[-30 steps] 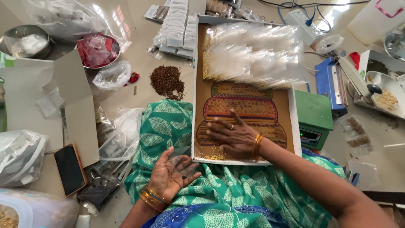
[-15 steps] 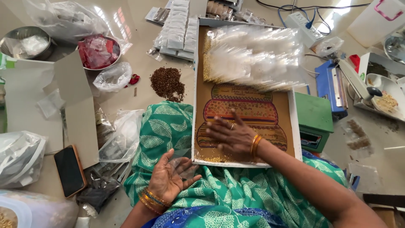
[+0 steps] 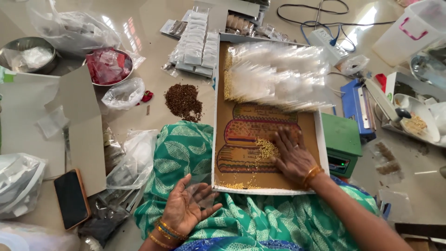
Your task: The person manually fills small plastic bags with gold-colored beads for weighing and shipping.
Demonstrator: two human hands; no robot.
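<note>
Head view, read from left to right. At the lower left lies a black flat phone with an orange rim [image 3: 71, 199] on the floor, beside crumpled clear plastic bags [image 3: 134, 160]. Left of centre, the left hand [image 3: 186, 209] rests palm up on the green patterned cloth of the lap [image 3: 181, 148], fingers spread, with a small clear plastic pouch [image 3: 200, 190] lying loosely on it rather than pinched. Above, in the upper middle, sits a brown heap of seeds [image 3: 183, 100]. Centre right, the flat white-rimmed cardboard tray with a printed brown base [image 3: 267, 188] spans the lap; its upper half is covered by clear pouches [image 3: 276, 76]. The right hand [image 3: 290, 158], flat and open, presses on the tray base, touching a small pile of yellow grains [image 3: 265, 148]. The gathering probably goes best with the palm kept low and fingers together, so that stray grains along the lower rim are swept into one pile. At right stands a green box-shaped scale [image 3: 343, 142].
</note>
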